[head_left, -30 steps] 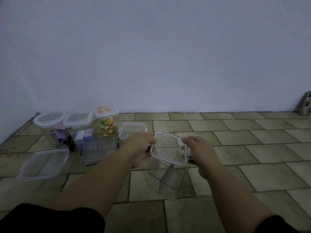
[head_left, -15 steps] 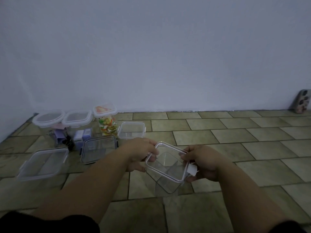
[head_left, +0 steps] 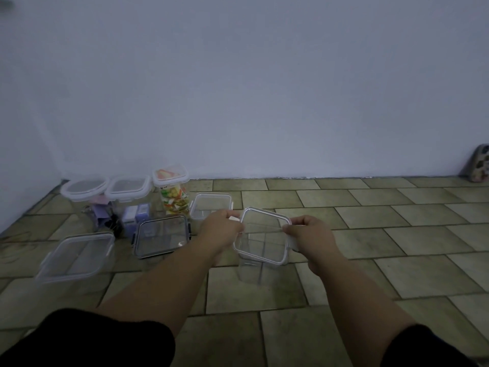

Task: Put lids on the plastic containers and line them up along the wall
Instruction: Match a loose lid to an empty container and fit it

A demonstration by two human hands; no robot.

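I see both hands held out over the tiled floor [head_left: 344, 260], with a clear square container [head_left: 260, 263] between them. The left hand [head_left: 221, 231] is closed on the left edge of its lid [head_left: 264, 235], pinching the white latch flap at the far left corner. The right hand [head_left: 313, 235] is closed on the right edge of the lid, the fingers curled over the white flap on that side. The lid sits on the mouth of the container but it looks a little tilted, and I cannot tell if it is pressed fully down. Whether the container stands on the floor or is lifted, I cannot tell either. At the far left, along the wall [head_left: 264, 102], three lidded containers stand in a row: a round-lidded one [head_left: 84, 188], just beside it a square-lidded one [head_left: 129, 188], then a tall narrow one with colourful contents [head_left: 173, 193]. A small clear box [head_left: 211, 206] stands next to the tall one, just behind the left hand. Nearer to me lie a dark-rimmed container [head_left: 162, 235] and a larger clear one [head_left: 76, 256], both left of the left forearm. To the right of the hands the floor is open up to the wall's lower edge, where only a patterned object [head_left: 480, 164] leans at the far right border.
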